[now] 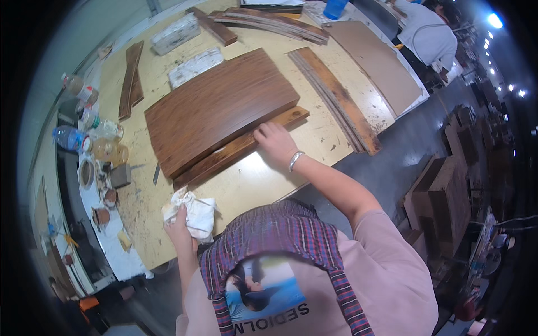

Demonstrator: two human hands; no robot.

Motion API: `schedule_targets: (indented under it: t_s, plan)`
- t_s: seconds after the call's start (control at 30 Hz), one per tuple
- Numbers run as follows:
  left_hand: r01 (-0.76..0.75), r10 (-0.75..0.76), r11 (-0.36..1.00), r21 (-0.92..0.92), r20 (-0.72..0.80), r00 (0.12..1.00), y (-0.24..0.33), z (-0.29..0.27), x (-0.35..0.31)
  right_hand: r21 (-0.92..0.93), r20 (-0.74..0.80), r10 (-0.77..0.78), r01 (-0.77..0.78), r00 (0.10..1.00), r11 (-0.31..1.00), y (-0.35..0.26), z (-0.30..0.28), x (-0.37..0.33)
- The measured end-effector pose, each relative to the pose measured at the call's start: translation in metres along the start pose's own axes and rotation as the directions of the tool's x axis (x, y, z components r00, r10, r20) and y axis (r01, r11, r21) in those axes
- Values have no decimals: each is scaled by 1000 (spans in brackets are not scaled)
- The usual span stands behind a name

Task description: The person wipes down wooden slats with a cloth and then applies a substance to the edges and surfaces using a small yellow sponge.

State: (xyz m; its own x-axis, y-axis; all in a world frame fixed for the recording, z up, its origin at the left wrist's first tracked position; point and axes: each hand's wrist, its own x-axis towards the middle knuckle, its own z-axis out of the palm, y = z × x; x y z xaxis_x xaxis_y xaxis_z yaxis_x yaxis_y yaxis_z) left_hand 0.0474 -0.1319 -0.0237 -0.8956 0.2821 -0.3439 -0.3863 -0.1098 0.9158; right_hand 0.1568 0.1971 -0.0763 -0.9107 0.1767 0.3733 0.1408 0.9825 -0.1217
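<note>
- Right hand point(274, 143), fingers half curled, touches the wooden strip point(227, 154) at five o'clock of the brown panel point(221, 106); grip unclear, a slip could scuff it!
- Left hand point(179, 227) clutches white cloth point(198, 215), seven o'clock: trapped grit might scratch.

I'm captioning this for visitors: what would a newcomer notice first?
The big brown wooden panel on the yellowish table likely catches the eye first. Along its near edge lies a narrow wooden strip, with the right hand on it. The left hand holds a white cloth, lower left.
</note>
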Motion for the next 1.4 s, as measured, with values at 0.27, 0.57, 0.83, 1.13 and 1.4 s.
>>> schedule_targets:
  t_s: [0.27, 0.57, 0.83, 1.13, 1.4]
  plan:
    - [-158, 167, 971, 179, -40, 985, -22, -26, 20, 23, 66, 22, -24, 998, 999, -10, 9, -10]
    - [-432, 535, 82, 898, 326, 779, 10, -39, 53, 341, 137, 20, -66, 990, 938, 4, 14, -1]
    - [-720, 438, 255, 646, 586, 681, -25, 31, 54, 436, 257, 142, -246, 956, 866, -20, -5, -23]
    - [-705, 257, 272, 655, 656, 709, -37, 62, 74, 394, 65, 117, -133, 991, 909, -42, -22, -34]
    - [-702, 307, 279, 655, 632, 712, -45, 60, 80, 367, 13, 112, -109, 994, 924, -48, -14, -37]
